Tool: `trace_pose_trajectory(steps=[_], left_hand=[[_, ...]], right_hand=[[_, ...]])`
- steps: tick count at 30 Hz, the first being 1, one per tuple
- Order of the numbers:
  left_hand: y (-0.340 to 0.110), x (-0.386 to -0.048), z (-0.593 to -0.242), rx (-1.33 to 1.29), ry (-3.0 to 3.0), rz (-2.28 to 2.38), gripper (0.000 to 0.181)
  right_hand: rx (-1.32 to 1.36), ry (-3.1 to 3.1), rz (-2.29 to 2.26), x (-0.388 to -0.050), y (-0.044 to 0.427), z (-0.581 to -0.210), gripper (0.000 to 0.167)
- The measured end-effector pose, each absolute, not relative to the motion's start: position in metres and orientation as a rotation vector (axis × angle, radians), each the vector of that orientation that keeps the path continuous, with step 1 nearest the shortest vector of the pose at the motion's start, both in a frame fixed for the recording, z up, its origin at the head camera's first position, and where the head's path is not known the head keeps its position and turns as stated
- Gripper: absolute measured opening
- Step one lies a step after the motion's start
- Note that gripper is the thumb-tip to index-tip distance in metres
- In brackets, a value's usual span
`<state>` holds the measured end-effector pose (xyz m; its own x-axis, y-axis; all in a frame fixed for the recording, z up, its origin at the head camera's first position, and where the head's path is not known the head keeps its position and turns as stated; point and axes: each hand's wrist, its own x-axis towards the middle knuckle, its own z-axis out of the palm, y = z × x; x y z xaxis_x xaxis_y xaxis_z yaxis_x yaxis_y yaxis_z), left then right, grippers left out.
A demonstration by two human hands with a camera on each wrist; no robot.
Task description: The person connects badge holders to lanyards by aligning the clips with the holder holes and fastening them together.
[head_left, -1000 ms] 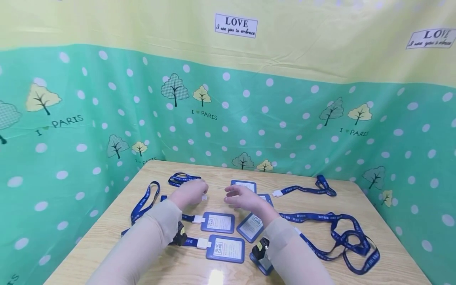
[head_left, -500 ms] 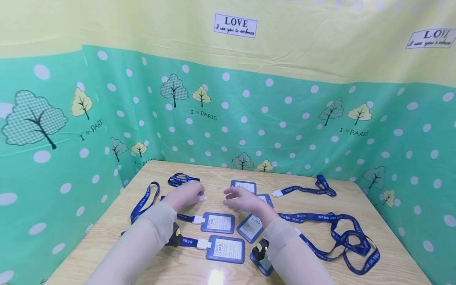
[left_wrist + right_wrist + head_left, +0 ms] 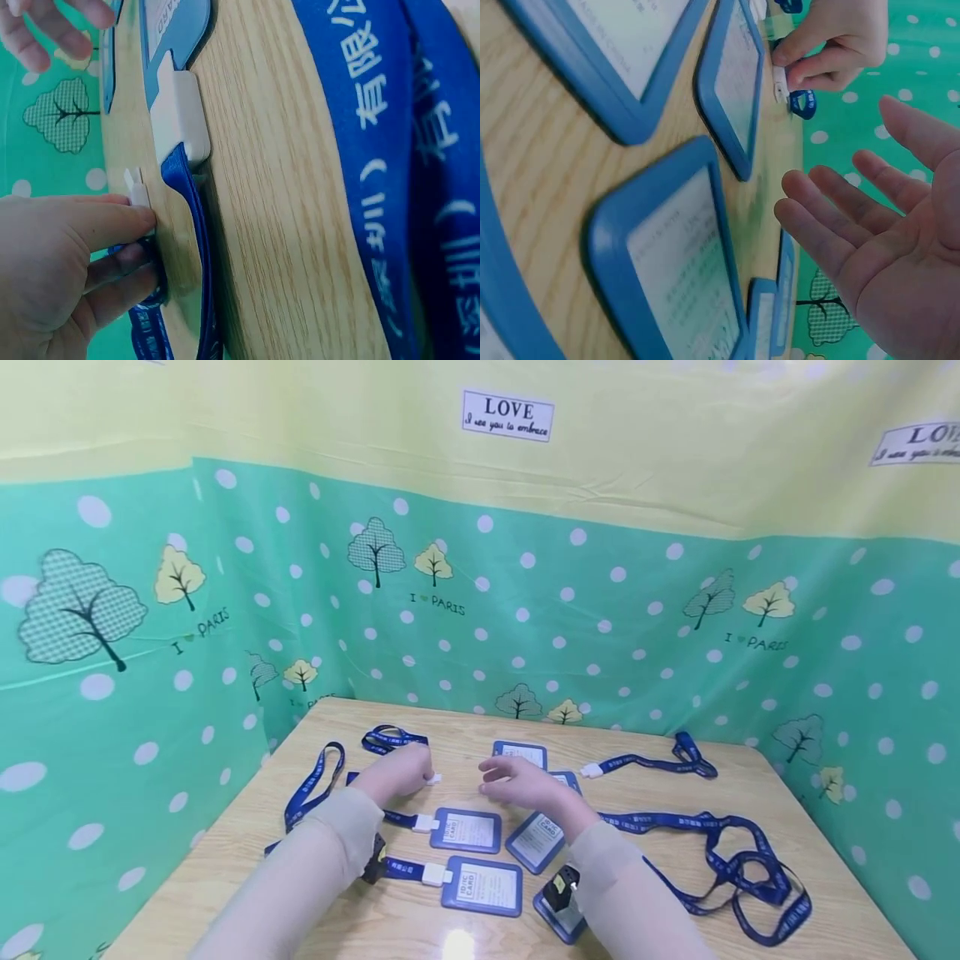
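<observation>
The left hand [image 3: 401, 772] pinches the white clip [image 3: 139, 193] of a blue lanyard [image 3: 150, 330] between thumb and fingers, low over the table's back left. Fingers of the right hand [image 3: 525, 783] are spread, with nothing in them, above blue-framed card holders; its palm [image 3: 915, 277] shows in the right wrist view. Two card holders [image 3: 467, 831] [image 3: 482, 887] lie nearer the front, each joined by a white clip [image 3: 432, 874] to a blue lanyard. Another holder [image 3: 537, 841] lies tilted below the right hand, partly under the wrist.
A coiled lanyard [image 3: 386, 737] lies at the back left and another lanyard [image 3: 660, 765] at the back right. Tangled lanyards [image 3: 757, 868] cover part of the right side. One holder [image 3: 521, 754] lies behind the right hand. A patterned curtain [image 3: 600, 635] stands behind the wooden table [image 3: 457, 720].
The head view has shifted slightly, moving the whole scene a little to the right. The left hand keeps its pinch on the clip and the right hand stays spread, both with little movement.
</observation>
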<state>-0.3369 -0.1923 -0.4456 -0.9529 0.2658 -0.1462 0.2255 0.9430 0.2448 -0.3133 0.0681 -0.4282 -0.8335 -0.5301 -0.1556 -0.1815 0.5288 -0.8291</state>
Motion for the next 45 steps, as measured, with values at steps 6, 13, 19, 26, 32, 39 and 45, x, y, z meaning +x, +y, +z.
trace_pose_trajectory(steps=[6, 13, 19, 26, 32, 39, 45], left_hand=[[-0.187, -0.337, -0.445, 0.338, 2.911, 0.314, 0.006], [-0.186, -0.335, -0.443, 0.351, 2.904, 0.328, 0.009], [-0.186, -0.332, -0.44, 0.326, 2.898, 0.357, 0.009], [-0.187, -0.329, -0.441, 0.309, 2.898, 0.394, 0.011], [-0.188, -0.331, -0.444, 0.314, 2.906, 0.393, 0.012], [-0.19, -0.332, -0.445, 0.285, 2.892, 0.401, 0.017], [-0.188, -0.332, -0.445, 0.3, 2.899, 0.403, 0.013]], right_hand=[[-0.653, 2.378, -1.278, -0.317, 0.081, -0.419, 0.05], [-0.718, 2.374, -1.394, -0.321, 0.095, -0.396, 0.047], [-0.748, 2.446, -1.447, -0.326, 0.104, -0.377, 0.048], [-0.709, 2.591, -1.449, -0.342, 0.114, -0.369, 0.05], [-0.661, 2.711, -1.407, -0.357, 0.123, -0.371, 0.054], [-0.566, 2.825, -1.252, -0.368, 0.126, -0.383, 0.062], [-0.493, 2.838, -1.153, -0.373, 0.123, -0.398, 0.066]])
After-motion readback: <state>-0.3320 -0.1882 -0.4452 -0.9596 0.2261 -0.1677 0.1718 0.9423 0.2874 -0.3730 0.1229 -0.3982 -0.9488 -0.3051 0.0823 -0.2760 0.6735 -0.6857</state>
